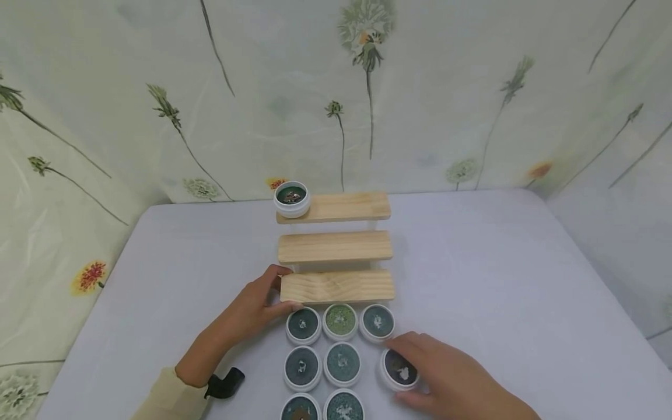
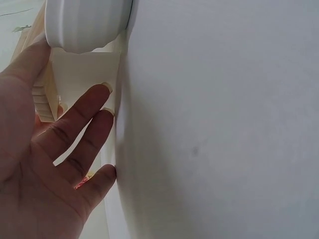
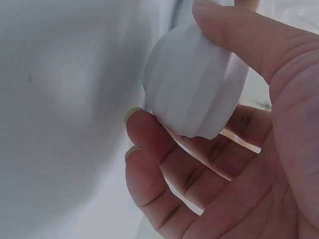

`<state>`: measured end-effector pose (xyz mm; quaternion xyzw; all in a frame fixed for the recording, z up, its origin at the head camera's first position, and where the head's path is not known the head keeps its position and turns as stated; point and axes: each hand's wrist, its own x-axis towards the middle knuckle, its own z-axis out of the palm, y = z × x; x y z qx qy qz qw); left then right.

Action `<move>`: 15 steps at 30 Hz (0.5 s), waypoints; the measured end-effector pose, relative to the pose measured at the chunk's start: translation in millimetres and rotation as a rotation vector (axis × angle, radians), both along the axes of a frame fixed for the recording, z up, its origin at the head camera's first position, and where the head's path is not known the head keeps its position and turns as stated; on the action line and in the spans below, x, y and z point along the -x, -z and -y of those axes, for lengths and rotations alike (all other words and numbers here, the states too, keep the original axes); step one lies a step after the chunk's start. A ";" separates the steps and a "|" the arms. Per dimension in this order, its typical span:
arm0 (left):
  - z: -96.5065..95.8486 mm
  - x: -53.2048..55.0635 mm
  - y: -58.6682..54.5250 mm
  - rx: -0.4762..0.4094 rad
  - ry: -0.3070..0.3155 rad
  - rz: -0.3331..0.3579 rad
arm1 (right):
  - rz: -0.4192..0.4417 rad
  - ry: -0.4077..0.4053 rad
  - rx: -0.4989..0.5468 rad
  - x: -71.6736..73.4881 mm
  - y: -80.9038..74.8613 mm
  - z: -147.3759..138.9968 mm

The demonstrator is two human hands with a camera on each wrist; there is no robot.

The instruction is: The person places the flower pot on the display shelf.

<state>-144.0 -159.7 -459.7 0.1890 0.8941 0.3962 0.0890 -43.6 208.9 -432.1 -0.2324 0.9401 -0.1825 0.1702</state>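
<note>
A three-tier wooden display stand [image 1: 336,287] stands at the middle of the table. My left hand [image 1: 251,311] grips the left end of its lowest tier, thumb at the front edge and index finger behind; the other fingers spread below in the left wrist view. My right hand [image 1: 455,376] holds a white ribbed jar [image 1: 401,368] with a dark filling and a pale patch on top. In the right wrist view, thumb and fingers lie around the sides of this jar [image 3: 192,82]. One green-filled jar [image 1: 291,199] sits at the left of the top tier.
In front of the stand, several similar jars [image 1: 342,363] stand in rows, with green and teal fillings. One jar [image 1: 303,325] is right by my left thumb. A white cloth [image 1: 488,274] covers the table, and a flower-printed curtain [image 1: 273,87] hangs behind.
</note>
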 end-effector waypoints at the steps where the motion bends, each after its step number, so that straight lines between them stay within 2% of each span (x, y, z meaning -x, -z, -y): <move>1: 0.1 -0.1 0.1 -0.003 0.000 0.003 | -0.024 0.001 0.008 0.1 -0.4 -1.6; 7: 0.9 -0.8 0.9 0.003 -0.010 0.008 | -0.251 -0.015 0.045 2.4 -5.1 -8.7; 11: 0.7 0.1 1.5 0.001 -0.005 0.017 | -0.278 0.031 0.034 7.7 -11.4 -10.1; 15: -1.0 0.4 2.2 -0.007 0.005 0.021 | -0.341 0.033 0.055 14.4 -12.9 -13.9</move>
